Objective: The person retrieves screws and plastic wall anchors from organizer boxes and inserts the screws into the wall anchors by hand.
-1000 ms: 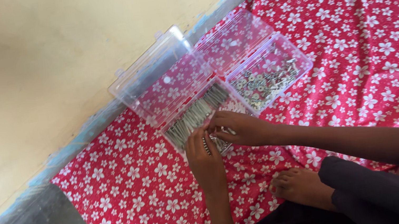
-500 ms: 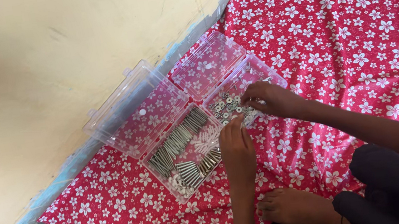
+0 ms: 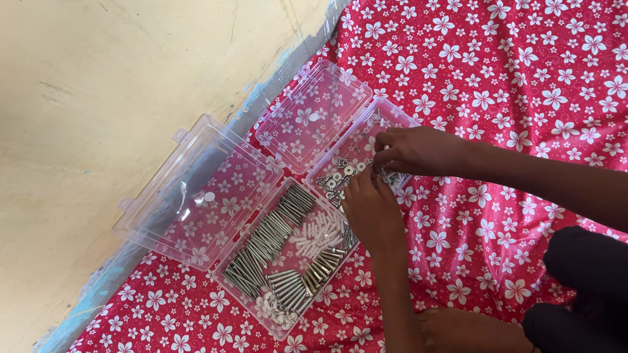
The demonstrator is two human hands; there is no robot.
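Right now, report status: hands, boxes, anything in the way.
Both hands at washer box: right hand over it, left hand at its near edge. Grip hidden. Screw box open, untouched. Nothing in the way.

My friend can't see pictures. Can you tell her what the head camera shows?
Two hands, the left hand and the right hand, reach into a clear box of washers. Beside it sits an open clear box of screws. Both lie on a red flowered cloth by a yellow wall.
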